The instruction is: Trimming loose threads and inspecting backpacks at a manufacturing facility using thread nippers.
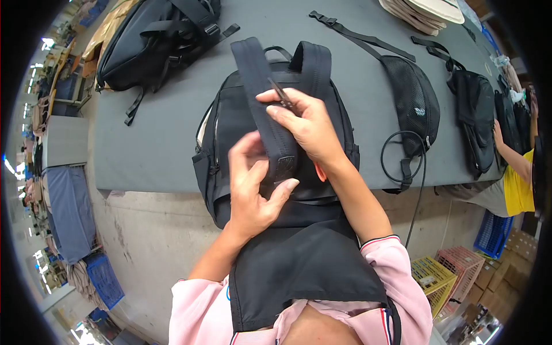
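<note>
A black backpack (230, 155) lies at the table's front edge, its two padded shoulder straps facing up. The left shoulder strap (253, 69) is raised, with a small dark patch near its lower end. My left hand (250, 192) curls at that lower end, its fingers partly behind the strap and blurred, the thumb stretched out below the patch. Over the strap's middle, my right hand (305, 123) is closed on a pair of scissors (279, 91). Their dark blades point up and left past the fingers, and an orange handle part shows below the palm.
Another black backpack (155, 46) lies at the far left of the grey table (144, 155). Right of my work are a black mesh waist bag (411, 98), a looped black cord (384, 155) and a black sling bag (474, 115). A co-worker's arm (512, 155) reaches in there. Plastic crates (431, 276) stand below.
</note>
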`<state>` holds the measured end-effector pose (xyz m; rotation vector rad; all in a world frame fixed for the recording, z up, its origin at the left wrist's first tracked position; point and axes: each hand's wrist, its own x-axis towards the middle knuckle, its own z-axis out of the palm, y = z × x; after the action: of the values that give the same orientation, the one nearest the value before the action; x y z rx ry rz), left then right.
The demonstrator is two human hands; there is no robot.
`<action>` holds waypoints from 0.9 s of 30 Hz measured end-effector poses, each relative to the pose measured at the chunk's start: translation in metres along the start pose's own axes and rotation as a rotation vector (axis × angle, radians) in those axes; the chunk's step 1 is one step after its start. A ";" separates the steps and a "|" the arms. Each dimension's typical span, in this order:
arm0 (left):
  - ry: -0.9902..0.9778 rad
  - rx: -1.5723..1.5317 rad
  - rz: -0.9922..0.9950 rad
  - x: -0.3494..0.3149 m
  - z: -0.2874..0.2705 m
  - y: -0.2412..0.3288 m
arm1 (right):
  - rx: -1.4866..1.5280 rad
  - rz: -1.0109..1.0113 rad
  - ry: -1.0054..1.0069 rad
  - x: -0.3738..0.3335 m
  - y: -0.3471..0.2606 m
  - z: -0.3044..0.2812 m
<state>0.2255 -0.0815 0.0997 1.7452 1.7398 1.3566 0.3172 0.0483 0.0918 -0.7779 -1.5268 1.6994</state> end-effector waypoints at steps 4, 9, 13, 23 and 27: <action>0.007 0.143 0.265 0.018 0.000 -0.010 | 0.411 0.291 -0.248 0.001 0.024 -0.007; -0.114 -0.113 0.022 0.021 -0.003 -0.021 | 0.169 0.228 0.041 -0.033 0.010 -0.019; -0.132 -0.489 -0.260 0.016 0.001 -0.026 | -0.217 -0.123 0.191 -0.056 -0.008 -0.028; -0.199 -0.495 -0.212 0.015 0.006 -0.031 | -0.478 -0.391 0.126 -0.046 -0.002 -0.020; -0.191 -0.476 -0.215 0.013 0.008 -0.034 | 0.089 -0.019 0.269 -0.050 -0.008 -0.021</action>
<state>0.2093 -0.0602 0.0744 1.3356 1.3209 1.3248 0.3639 0.0196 0.0959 -0.9020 -1.2625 1.5661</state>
